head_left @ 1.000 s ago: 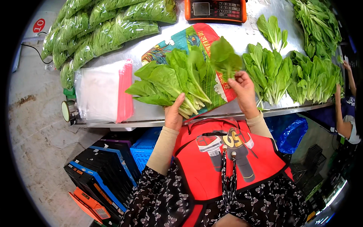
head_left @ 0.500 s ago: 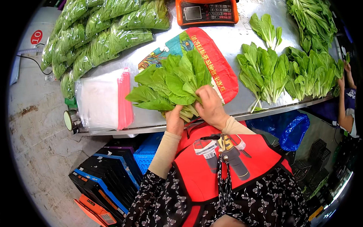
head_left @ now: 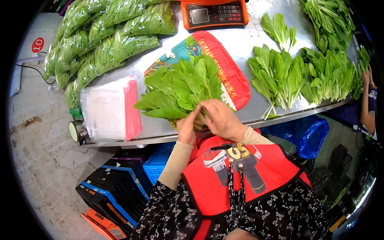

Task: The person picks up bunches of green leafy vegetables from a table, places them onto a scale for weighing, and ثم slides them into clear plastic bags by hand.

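A bunch of leafy greens [head_left: 182,86] lies at the table's near edge, its leaves spread to the far left and its pale stems toward me. My left hand [head_left: 187,127] is closed around the stems from the left. From the right, my right hand [head_left: 221,117] bends its fingers over the same stems, fingertips close to the left thumb. Beneath the leaves is a red and teal printed bag [head_left: 238,86], lying flat. Left of the bunch sits a stack of clear plastic bags [head_left: 107,108] with a pink edge.
Filled bags of greens [head_left: 116,50] are piled at the far left. An orange scale [head_left: 215,14] stands at the back. Loose greens [head_left: 280,76] cover the right side, where another person's hand [head_left: 369,78] holds some. Below the table are black crates [head_left: 112,186] and a blue plastic bag [head_left: 314,138].
My right hand has shifted left and down onto the stems, nearer my left hand. The bunch's leaves have moved slightly. At the right edge, the other person's hand has moved a little.
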`<state>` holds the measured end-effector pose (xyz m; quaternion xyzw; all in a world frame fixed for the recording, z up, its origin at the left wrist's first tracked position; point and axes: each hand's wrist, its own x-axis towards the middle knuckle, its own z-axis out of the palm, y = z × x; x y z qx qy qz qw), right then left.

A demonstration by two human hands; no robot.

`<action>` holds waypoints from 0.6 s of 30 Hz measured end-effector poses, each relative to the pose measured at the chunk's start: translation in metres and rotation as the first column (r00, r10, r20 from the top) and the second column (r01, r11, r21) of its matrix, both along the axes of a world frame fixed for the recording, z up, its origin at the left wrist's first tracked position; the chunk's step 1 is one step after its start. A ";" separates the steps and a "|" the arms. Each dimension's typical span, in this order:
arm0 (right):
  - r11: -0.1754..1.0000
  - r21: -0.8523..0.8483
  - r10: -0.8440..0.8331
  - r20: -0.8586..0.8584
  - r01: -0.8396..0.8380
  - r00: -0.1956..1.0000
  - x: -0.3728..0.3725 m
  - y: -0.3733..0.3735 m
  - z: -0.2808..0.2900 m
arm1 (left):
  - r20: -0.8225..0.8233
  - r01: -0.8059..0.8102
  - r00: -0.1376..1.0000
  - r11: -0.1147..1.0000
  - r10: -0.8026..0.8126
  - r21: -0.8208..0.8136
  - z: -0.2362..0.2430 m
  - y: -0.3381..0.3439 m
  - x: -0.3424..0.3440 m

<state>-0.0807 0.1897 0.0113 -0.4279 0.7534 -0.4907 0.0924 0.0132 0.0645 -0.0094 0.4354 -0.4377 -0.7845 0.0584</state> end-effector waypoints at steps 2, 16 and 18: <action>1.000 0.016 -0.011 -0.016 0.011 1.000 -0.009 0.008 0.000 | 0.009 -0.064 0.998 0.998 0.064 -0.030 -0.002 0.003 -0.002; 0.976 0.147 -0.190 0.199 0.162 0.961 -0.015 0.008 -0.036 | -0.016 -0.105 0.994 0.994 0.105 -0.023 0.001 0.006 -0.011; 0.973 0.185 -0.168 0.168 0.137 0.971 -0.015 0.002 -0.035 | -0.049 -0.093 0.995 0.995 0.090 -0.044 0.004 0.005 -0.014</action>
